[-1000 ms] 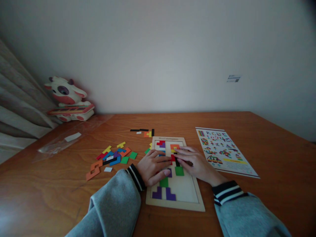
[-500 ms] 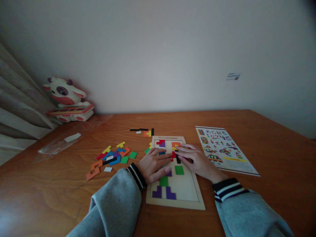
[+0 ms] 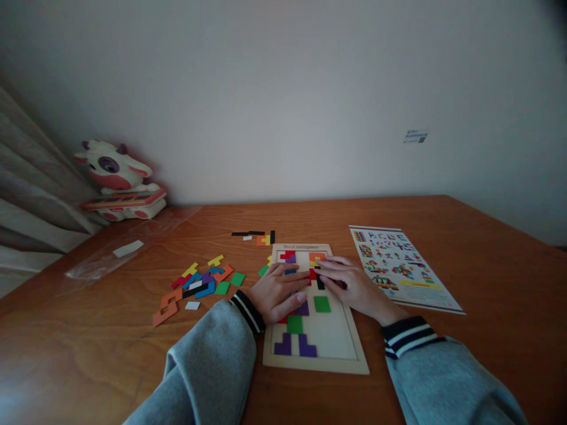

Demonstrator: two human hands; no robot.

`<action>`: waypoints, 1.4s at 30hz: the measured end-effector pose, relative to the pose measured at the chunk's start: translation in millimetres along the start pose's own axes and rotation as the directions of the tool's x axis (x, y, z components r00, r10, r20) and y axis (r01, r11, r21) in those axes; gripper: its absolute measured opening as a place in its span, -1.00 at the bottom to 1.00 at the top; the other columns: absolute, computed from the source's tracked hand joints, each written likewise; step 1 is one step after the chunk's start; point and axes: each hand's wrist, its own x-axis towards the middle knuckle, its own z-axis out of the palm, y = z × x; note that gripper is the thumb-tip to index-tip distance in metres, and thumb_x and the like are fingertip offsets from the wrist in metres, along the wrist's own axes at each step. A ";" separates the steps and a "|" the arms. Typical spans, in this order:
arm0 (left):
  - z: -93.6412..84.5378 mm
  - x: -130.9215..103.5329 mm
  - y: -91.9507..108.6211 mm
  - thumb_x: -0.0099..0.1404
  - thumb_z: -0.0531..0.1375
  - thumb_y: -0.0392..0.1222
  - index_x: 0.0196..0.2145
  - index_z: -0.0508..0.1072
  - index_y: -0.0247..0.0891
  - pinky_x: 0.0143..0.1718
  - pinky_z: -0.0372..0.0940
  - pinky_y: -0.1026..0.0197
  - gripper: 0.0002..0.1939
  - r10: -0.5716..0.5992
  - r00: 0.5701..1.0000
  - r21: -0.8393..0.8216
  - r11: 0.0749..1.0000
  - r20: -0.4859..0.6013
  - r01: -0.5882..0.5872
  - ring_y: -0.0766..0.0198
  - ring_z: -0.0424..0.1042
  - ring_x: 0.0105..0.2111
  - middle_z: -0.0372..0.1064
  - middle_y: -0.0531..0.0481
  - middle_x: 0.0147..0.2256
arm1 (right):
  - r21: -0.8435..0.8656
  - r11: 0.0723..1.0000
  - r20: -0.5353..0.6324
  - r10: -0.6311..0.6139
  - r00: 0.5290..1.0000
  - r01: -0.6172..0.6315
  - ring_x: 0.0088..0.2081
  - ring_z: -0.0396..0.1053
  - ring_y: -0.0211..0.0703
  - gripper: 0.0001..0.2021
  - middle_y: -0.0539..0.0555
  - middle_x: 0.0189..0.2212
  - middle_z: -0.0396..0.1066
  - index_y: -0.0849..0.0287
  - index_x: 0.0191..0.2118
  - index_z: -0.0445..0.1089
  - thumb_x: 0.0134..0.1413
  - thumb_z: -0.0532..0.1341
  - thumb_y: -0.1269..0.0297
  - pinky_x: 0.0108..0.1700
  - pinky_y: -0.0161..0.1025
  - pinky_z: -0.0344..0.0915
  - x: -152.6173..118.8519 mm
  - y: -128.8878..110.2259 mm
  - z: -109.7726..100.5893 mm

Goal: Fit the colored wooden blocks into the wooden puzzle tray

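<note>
A pale wooden puzzle board (image 3: 336, 342) lies on the table with coloured pieces on it. My left hand (image 3: 279, 292) rests over its left side, fingers spread, fingertips by a red piece (image 3: 312, 275). From the right, my right hand (image 3: 352, 286) reaches over the board, its fingertips at a black piece (image 3: 320, 283) beside the red one. Lower down are a green square (image 3: 322, 304), another green square (image 3: 295, 324) and two purple pieces (image 3: 307, 347). Part of the upper pieces is hidden under my fingers.
Loose coloured pieces (image 3: 204, 289) lie left of the board, and a few more (image 3: 266, 239) behind it. A printed sheet (image 3: 403, 265) lies to the right. A clear plastic bag (image 3: 95, 264) and a cow toy (image 3: 124, 183) are at the back left.
My left thumb has shifted slightly up, showing more of the purple and red pieces beneath. My right hand stays nearly in place at the black piece. The view has shifted slightly.
</note>
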 end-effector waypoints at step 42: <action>0.9 -5.6 7.5 0.46 -0.08 -0.09 0.09 0.41 -0.26 0.13 0.12 -0.05 -0.58 0.107 0.987 0.053 0.993 -0.124 -0.102 0.06 0.28 0.07 0.41 -0.10 0.08 | 0.026 0.996 0.099 0.080 0.992 -0.083 0.28 0.10 0.10 -0.34 0.17 0.27 0.20 0.04 0.25 0.25 0.06 0.30 -0.07 0.27 0.15 0.12 -7.6 -8.5 -6.1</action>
